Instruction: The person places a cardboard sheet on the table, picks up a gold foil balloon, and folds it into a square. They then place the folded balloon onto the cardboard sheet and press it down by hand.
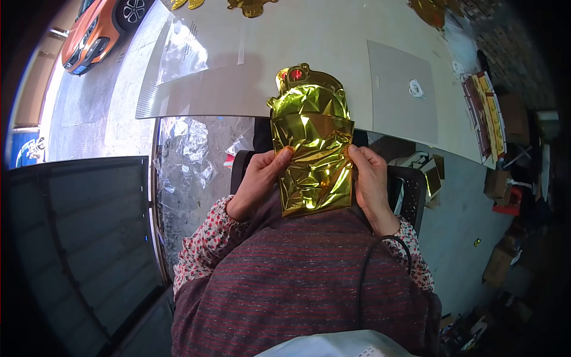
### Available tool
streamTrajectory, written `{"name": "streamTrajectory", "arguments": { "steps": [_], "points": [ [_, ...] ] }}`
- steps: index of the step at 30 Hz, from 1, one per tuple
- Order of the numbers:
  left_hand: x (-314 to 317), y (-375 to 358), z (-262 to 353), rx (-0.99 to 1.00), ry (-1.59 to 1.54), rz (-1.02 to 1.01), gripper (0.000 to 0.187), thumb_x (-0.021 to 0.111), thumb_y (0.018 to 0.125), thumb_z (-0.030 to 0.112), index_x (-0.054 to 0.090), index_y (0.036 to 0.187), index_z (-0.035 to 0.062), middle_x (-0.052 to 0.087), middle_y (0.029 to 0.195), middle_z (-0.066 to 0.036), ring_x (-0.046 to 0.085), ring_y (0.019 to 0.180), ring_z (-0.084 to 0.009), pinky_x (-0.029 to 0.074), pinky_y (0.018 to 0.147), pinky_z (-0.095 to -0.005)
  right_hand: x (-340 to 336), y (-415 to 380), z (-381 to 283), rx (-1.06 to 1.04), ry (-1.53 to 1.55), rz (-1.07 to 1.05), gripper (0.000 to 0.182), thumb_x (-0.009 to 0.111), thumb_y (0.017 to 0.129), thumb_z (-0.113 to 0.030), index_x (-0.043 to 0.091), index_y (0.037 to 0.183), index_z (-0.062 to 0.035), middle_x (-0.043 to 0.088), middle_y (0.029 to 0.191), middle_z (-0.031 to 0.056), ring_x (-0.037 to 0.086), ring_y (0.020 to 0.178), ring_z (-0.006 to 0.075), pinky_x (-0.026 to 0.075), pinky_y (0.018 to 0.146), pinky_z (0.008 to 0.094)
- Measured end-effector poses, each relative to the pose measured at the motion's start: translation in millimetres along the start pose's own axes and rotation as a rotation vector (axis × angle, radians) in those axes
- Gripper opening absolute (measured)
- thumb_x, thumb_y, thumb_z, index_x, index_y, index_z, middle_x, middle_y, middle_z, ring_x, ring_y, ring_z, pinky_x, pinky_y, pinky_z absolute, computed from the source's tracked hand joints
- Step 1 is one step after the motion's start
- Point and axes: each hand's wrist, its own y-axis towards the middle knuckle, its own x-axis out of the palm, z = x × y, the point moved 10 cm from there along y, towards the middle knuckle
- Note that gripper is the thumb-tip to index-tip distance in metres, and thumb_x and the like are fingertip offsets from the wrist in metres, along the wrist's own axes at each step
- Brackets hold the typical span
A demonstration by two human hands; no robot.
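A shiny gold foil bag is held upright in front of my body, between my two hands. My left hand pinches its left edge, thumb on the front. On the right edge, my right hand grips the foil with its thumb. Out of the bag's top sticks a gold crown-like piece with a red gem-like spot near its upper left. The lower part of that piece is hidden by the foil.
Beyond the bag stretches a pale table with a grey board bearing a small white item. Gold pieces lie at its far edge. Cardboard boxes stand on the floor at right; an orange car is upper left.
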Motion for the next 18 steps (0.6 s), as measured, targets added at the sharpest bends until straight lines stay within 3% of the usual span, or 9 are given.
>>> {"name": "streamTrajectory", "arguments": {
  "steps": [6,12,15,18],
  "points": [
    [-1.0,-0.6,-1.6,0.001,-0.003,-0.021,0.038,0.055,0.103,0.035,0.069,0.1,-0.0011,0.057,0.083,0.009,0.043,0.074,0.0007,0.036,0.065,-0.0187,-1.7,1.7,1.1,-0.01,0.003,0.04,0.027,0.061,0.099,-0.01,0.057,0.072,-0.0071,0.061,0.075,-0.0027,0.051,0.068,0.0011,0.043,0.063,0.0191],
    [0.2,-2.1,-0.2,-0.016,-0.011,-0.022,0.038,0.055,0.103,0.035,0.068,0.101,-0.0012,0.057,0.083,0.009,0.043,0.074,0.0006,0.036,0.065,-0.0188,5.3,-0.5,-5.9,-0.001,0.01,0.11,0.011,0.061,0.098,-0.009,0.067,0.093,-0.0009,0.067,0.087,0.0001,0.058,0.079,0.0032,0.047,0.072,0.019],
    [2.2,-2.1,2.7,-0.001,-0.02,-0.021,0.038,0.055,0.104,0.034,0.068,0.1,-0.0012,0.057,0.083,0.009,0.042,0.073,0.0007,0.036,0.064,-0.0189,-2.8,3.1,-1.9,-0.094,-0.068,-0.007,0.012,0.061,0.098,-0.009,0.068,0.102,0.0003,0.068,0.094,0.0011,0.059,0.082,0.0035,0.047,0.075,0.019],
    [0.0,-0.7,-0.5,0.0,-0.018,-0.013,0.037,0.055,0.104,0.033,0.068,0.1,-0.0012,0.056,0.083,0.009,0.042,0.073,0.0006,0.036,0.064,-0.019,-3.6,1.5,-2.3,-0.106,-0.066,-0.02,0.011,0.061,0.099,-0.009,0.068,0.1,-0.0006,0.067,0.094,-0.0007,0.058,0.084,0.0031,0.046,0.077,0.019]
  ]
}}
